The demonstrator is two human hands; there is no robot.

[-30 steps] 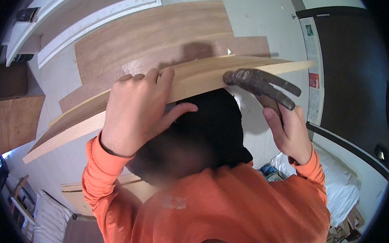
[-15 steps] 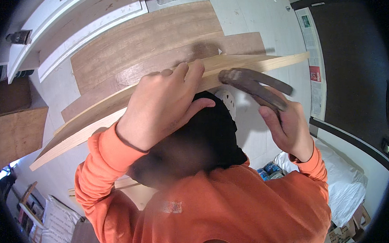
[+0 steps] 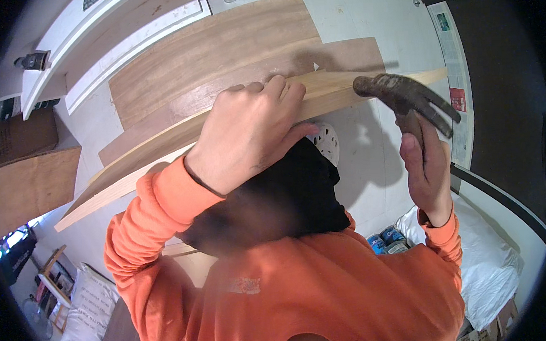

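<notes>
A long pale wooden board (image 3: pixel 333 102) stretches across in front of me, curving toward both ends of the picture. My left hand (image 3: pixel 247 132) is closed over its upper edge near the middle, knuckles up and thumb on my side. What lies under those fingers is hidden. My right hand (image 3: pixel 429 173) is wrapped around the handle of a dark, worn claw hammer (image 3: pixel 407 91). The hammer's striking face points left, close over the right part of the board; its claw points right. I cannot tell whether the face touches the wood.
Brown plywood sheets (image 3: pixel 219 54) lie on the pale floor beyond the board. White shelving (image 3: pixel 119 55) stands at the far left, with brown boxes (image 3: pixel 33 184) below it. To the right are a dark door (image 3: pixel 495 87) and a white plastic-wrapped bundle (image 3: pixel 487 265). Blue cans (image 3: pixel 385 239) sit nearby.
The hammer and my right hand have moved right and tilted more upright. My left hand stays on the board. The whole view has shifted slightly.
</notes>
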